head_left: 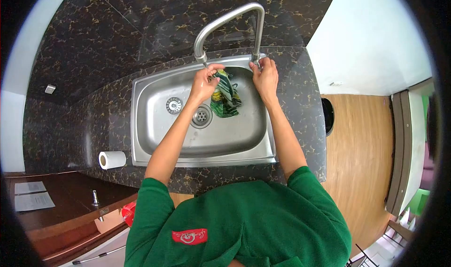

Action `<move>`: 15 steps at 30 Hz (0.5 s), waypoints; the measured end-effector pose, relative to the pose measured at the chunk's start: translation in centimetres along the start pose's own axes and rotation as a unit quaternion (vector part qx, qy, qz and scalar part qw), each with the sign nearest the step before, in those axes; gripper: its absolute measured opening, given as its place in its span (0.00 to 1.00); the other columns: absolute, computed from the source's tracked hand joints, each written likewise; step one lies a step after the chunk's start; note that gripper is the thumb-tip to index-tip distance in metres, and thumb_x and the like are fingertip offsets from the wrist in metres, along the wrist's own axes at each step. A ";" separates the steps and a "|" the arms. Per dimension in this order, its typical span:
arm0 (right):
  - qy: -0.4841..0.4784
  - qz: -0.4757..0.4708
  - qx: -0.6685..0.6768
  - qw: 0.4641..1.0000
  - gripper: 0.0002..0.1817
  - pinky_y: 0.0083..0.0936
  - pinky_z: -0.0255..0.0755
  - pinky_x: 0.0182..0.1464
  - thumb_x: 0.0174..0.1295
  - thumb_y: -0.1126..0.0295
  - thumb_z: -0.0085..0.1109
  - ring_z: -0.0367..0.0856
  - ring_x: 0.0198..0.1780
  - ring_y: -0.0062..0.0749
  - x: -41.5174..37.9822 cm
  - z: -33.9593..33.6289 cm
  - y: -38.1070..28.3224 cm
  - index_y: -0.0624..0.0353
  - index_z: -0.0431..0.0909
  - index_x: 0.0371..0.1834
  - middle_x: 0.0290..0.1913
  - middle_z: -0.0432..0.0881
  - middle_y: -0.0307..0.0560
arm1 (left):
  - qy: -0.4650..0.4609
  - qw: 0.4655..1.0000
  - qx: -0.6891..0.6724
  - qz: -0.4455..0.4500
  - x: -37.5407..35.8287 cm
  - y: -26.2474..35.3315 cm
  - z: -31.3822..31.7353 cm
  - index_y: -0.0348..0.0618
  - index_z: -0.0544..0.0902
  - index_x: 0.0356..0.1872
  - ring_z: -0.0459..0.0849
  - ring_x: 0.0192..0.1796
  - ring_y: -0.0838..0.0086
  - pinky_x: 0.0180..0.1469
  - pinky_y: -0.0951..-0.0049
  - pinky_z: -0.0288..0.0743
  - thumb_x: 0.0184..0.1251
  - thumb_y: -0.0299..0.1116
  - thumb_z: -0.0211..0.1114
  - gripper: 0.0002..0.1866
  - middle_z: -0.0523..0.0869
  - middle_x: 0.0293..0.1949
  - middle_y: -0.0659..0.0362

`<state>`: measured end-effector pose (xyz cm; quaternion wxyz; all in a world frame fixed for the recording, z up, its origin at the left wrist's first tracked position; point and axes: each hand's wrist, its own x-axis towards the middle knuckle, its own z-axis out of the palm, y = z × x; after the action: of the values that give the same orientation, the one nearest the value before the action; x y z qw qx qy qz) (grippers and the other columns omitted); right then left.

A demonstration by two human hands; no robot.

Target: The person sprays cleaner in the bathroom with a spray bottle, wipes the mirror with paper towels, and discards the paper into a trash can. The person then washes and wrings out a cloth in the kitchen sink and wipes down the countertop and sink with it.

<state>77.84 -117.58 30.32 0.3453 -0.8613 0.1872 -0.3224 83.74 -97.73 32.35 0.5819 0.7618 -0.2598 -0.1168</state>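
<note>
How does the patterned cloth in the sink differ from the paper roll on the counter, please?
The cloth is green with yellow and pale markings, while the paper roll is plain white. The cloth is bunched and irregular, whereas the paper roll keeps a neat cylindrical shape. The cloth is in the sink by the left hand; the paper roll is on the counter, beyond the sink's rim.

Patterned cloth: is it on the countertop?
No, the patterned cloth is inside the steel sink, close to the left hand.

The cloth [224,99] looks matt, the faucet [228,19] smooth metal.
</note>
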 end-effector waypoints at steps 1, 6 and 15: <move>0.013 -0.023 -0.025 0.999 0.15 0.43 0.67 0.38 0.53 0.62 0.63 0.74 0.39 0.53 0.0 0.1 0.2 0.62 0.72 0.34 0.35 0.75 0.54 | 0.015 0.999 -0.019 -0.032 -0.2 -0.1 -0.3 0.39 0.78 0.44 0.76 0.38 0.83 0.47 0.81 0.67 0.52 0.13 0.57 0.17 0.81 0.37 0.64; 0.038 -0.055 -0.052 0.996 0.15 0.41 0.66 0.38 0.51 0.61 0.64 0.73 0.36 0.50 0.1 0.2 0.2 0.62 0.73 0.30 0.32 0.76 0.53 | -0.008 0.997 0.009 -0.076 -0.8 -1.0 -0.6 0.39 0.75 0.49 0.74 0.36 0.88 0.41 0.85 0.67 0.52 0.13 0.59 0.21 0.80 0.39 0.65; 0.012 -0.021 -0.009 1.000 0.15 0.42 0.68 0.36 0.51 0.63 0.64 0.76 0.33 0.52 0.4 0.0 0.5 0.64 0.73 0.28 0.29 0.77 0.55 | 0.084 0.983 -0.160 -0.027 0.1 1.8 -0.2 0.39 0.76 0.45 0.75 0.39 0.85 0.42 0.84 0.68 0.58 0.18 0.61 0.13 0.81 0.44 0.61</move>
<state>78.11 -118.17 30.15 0.3284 -0.8641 0.1764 -0.3381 83.42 -97.97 34.15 0.7125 0.6728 -0.1672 -0.1083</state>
